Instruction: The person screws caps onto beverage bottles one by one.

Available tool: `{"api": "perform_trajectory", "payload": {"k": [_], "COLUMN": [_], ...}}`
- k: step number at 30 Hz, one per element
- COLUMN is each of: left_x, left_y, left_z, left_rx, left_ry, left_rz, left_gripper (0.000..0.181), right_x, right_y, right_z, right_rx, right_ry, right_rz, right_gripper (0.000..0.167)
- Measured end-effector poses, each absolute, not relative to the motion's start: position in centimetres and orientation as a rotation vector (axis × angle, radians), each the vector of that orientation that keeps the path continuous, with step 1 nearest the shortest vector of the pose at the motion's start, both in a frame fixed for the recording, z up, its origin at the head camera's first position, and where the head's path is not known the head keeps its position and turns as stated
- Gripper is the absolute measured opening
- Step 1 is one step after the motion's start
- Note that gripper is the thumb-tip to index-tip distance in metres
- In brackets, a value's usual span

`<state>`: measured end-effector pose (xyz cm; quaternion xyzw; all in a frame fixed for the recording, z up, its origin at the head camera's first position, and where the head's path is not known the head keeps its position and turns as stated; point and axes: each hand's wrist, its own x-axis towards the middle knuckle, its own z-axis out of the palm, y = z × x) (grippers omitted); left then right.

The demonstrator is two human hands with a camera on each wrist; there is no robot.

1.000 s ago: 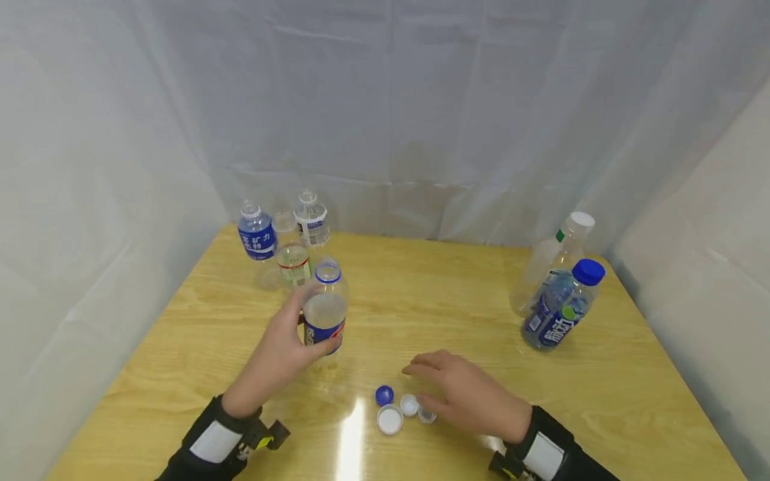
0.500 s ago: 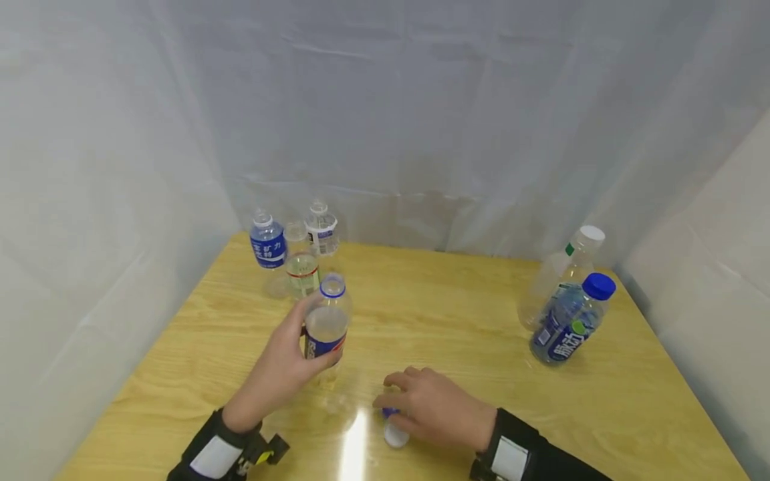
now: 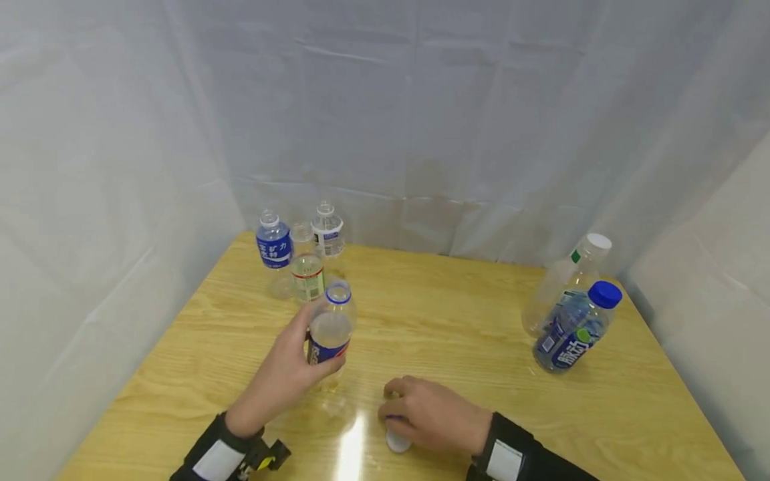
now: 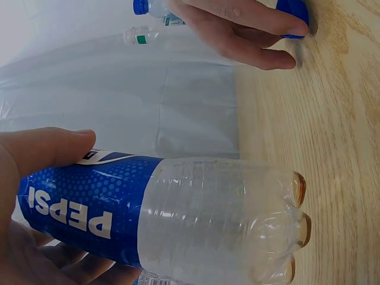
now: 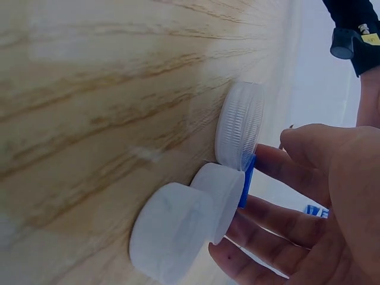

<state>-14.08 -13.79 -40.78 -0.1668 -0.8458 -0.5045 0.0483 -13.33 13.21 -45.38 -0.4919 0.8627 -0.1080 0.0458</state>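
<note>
L-cluster btls: 3, i.e. blue-lbl btl [image 3: 275, 248], green-lbl btl [image 3: 308, 275], rear btl [image 3: 329, 238]
In-hand btls: 1, Pepsi btl [image 3: 332, 330]
R-side btls: 2, white-topped btl [image 3: 550, 286], blue-topped btl [image 3: 574, 337]
Btls tot.: 6 (2 capped, 4 uncapped)
Loose caps: 4, i.e. clear cap [image 5: 240, 124], blue cap [image 4: 293, 8], sm. white cap [image 5: 219, 193], lg. white cap [image 5: 169, 231]
Caps tot.: 6 incl. 2 on btls
Hands: 2, L hand [image 3: 289, 361], R hand [image 3: 436, 414]
Wrist straps [image 3: 505, 461]: 2
Table [image 3: 433, 314]: 1
</note>
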Motion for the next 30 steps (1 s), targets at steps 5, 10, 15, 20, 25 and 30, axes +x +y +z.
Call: {"api": "perform_trajectory", "payload": {"k": [5, 10, 15, 20, 25, 30], "left_x": [-13.99, -14.02, -13.96, -13.86, -13.8, -13.66], "left_y": [-13.72, -13.69, -13.66, -13.51, -13.22, -12.99], "left_z": [-40.75, -40.89, -41.07, -41.09, -41.0, -40.89], "left_rx": [-0.512, -0.484, -0.486, -0.494, -0.516, -0.522], "left_ry": [-2.589, -2.614, -2.608, -2.598, -2.595, -2.6], "left_rz": [-1.534, -1.528, -1.521, -1.515, -1.509, -1.481], "left_gripper": [0.09, 0.091, 0.093, 0.091, 0.092, 0.092], "right_x": [-13.3, -13.44, -13.57, -13.75, -13.85, -13.85], "right_y": [13.14, 13.04, 12.84, 12.74, 12.73, 12.91], "right_z": [-45.65, -45.8, -45.67, -45.64, -45.84, -45.74], "right_rx": [-1.484, -1.486, -1.419, -1.359, -1.343, -1.362], "right_ry": [2.661, 2.706, 2.708, 2.684, 2.676, 2.69], "right_rz": [-0.349, -0.332, -0.328, -0.35, -0.393, -0.448], "right_gripper": [0.015, 0.012, 0.013, 0.012, 0.009, 0.01]}}
